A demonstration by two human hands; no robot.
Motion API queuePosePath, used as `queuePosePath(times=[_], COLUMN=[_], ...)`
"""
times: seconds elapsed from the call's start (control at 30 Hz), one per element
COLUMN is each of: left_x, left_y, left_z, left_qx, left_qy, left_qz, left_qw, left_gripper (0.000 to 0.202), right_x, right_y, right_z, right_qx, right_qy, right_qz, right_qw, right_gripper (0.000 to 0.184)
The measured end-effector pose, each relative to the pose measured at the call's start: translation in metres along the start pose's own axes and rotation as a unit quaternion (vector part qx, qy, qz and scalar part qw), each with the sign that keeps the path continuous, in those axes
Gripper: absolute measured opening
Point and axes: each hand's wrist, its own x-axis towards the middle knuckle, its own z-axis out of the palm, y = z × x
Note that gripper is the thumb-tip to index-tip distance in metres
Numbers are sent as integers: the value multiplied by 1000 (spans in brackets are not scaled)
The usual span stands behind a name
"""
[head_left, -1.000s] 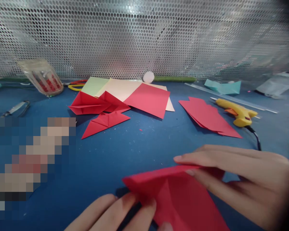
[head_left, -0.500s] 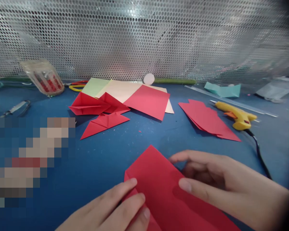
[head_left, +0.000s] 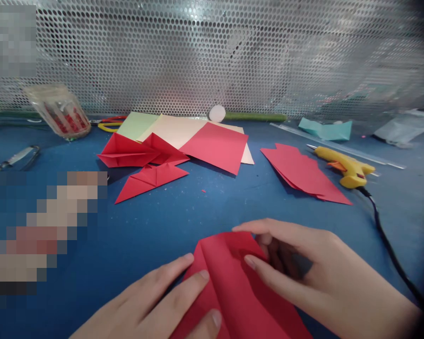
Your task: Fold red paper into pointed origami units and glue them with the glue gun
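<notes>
A red paper sheet [head_left: 233,287], partly folded, lies on the blue table [head_left: 169,221] close to me. My left hand [head_left: 155,306] rests on its left edge with the fingers stretched flat, pressing it down. My right hand [head_left: 311,278] curls over the paper's far corner, thumb and fingers pinching a folded flap. Three folded red paper pieces [head_left: 141,162] lie further back on the left.
Flat sheets in red, cream and green [head_left: 198,136] lie at the back, a stack of red sheets [head_left: 304,174] to the right. A yellow glue gun [head_left: 346,165] with a black cord [head_left: 392,249], scissors [head_left: 108,125], a plastic jar [head_left: 58,110] and a mesh wall [head_left: 215,52] are also here.
The paper's far corner, standing flat and pointed half a second ago, is now folded down toward me under my right fingers. My left hand has stayed on the left edge.
</notes>
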Motion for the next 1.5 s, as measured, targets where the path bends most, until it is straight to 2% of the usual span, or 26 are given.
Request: queuePosePath(times=[0.07,0.2,0.27,0.37,0.47,0.57,0.7,0.8,0.87,0.97,1.03,1.13,1.23,1.3,1.43,1.5], left_x=[-5,-9,-7,-4,-3,-2,0,5,7,6,3,-1,-4,-5,-7,-7], left_y=[-6,-10,-9,-7,-4,-5,-7,-3,1,2,-1,-8,-12,-11,-10,-10], left_z=[-1,-3,-2,0,2,0,-1,2,4,5,4,2,1,1,1,0], left_qx=[-6,6,-2,-9,-8,-12,-17,-15,-24,-46,-42,-27,-36,-38,-19,-17], left_qy=[8,-11,-20,-3,18,13,27,37,43,-9,-42,-53,-52,-55,-59,-61], left_qz=[42,39,40,26,5,24,4,-15,-51,-91,-55,21,23,26,33,35], left_qw=[999,999,999,1000,1000,1000,999,999,997,995,997,998,998,997,998,997], left_gripper=[44,42,38,44,50,42,29,37,43,40,33,26,37,37,32,36], right_x=[-1,-2,-4,-4,-2,-2,-5,-7,-8,-8,-8,-6,-3,-2,0,0], right_y=[1,5,8,11,13,15,18,17,17,18,18,17,15,12,8,7], right_z=[3,13,16,17,18,18,19,19,20,22,22,20,17,15,10,9], right_qx=[-28,-24,-23,-33,-38,-51,-90,-79,-68,-69,-67,-72,-80,-95,-108,-110], right_qy=[23,64,67,48,36,30,9,12,17,18,15,15,0,-23,-30,-42], right_qz=[-72,-187,-229,-284,-319,-333,-340,-337,-334,-332,-335,-341,-346,-348,-344,-339], right_qw=[997,980,971,957,946,941,936,938,940,940,940,937,935,933,932,933], right_gripper=[35,45,37,23,23,27,29,26,25,26,26,25,26,27,28,29])
